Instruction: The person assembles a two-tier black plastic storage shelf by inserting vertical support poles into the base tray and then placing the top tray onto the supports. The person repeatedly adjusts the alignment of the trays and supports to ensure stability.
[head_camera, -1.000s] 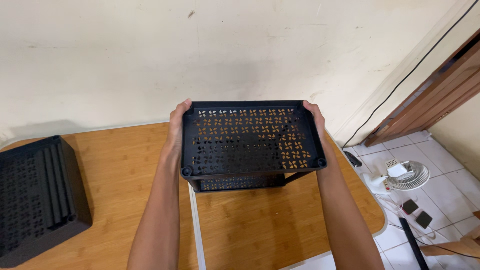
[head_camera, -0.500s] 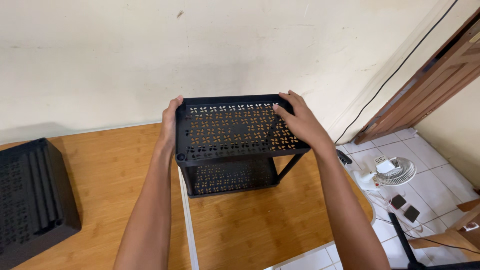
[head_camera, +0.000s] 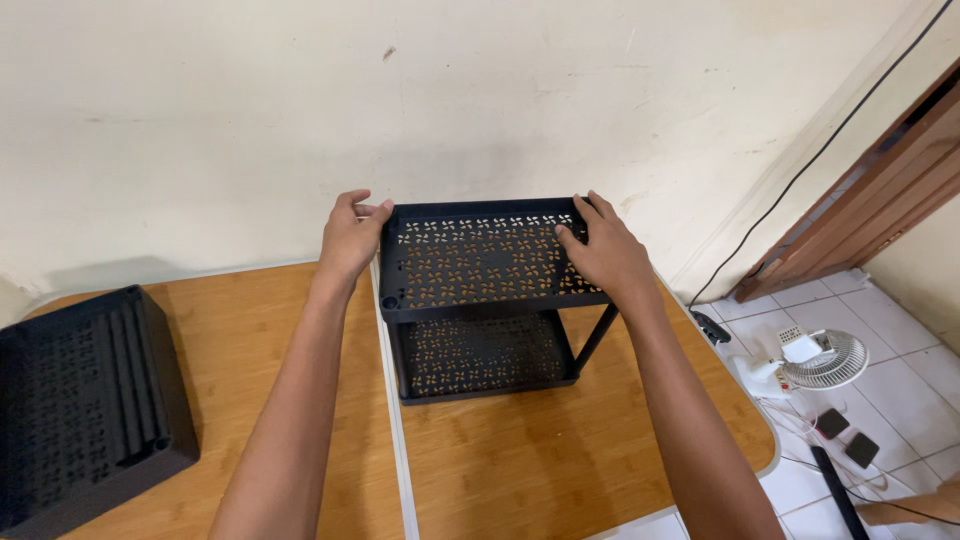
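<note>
— Two tiers on the black perforated rack (head_camera: 480, 300), standing mid-frame on the wooden table (head_camera: 540, 470); where are the hands?

— The left hand (head_camera: 350, 240) curls loosely against the top shelf's left rim, probably touching it, though the view is unclear. The right hand (head_camera: 605, 255) lies flat, fingers spread, on the shelf's right end, gripping nothing.

— And around it?

— Another black perforated tray (head_camera: 85, 400) sits lower left; a small white fan (head_camera: 825, 360) lies on the tiled floor (head_camera: 900, 330), lower right.

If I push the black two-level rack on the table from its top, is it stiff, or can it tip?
The black rack is probably light: its shelves are perforated and its posts thin. It seems fairly stiff, since the top shelf sits level under both hands. Being tall on a small base, a high push may tip it.
</note>
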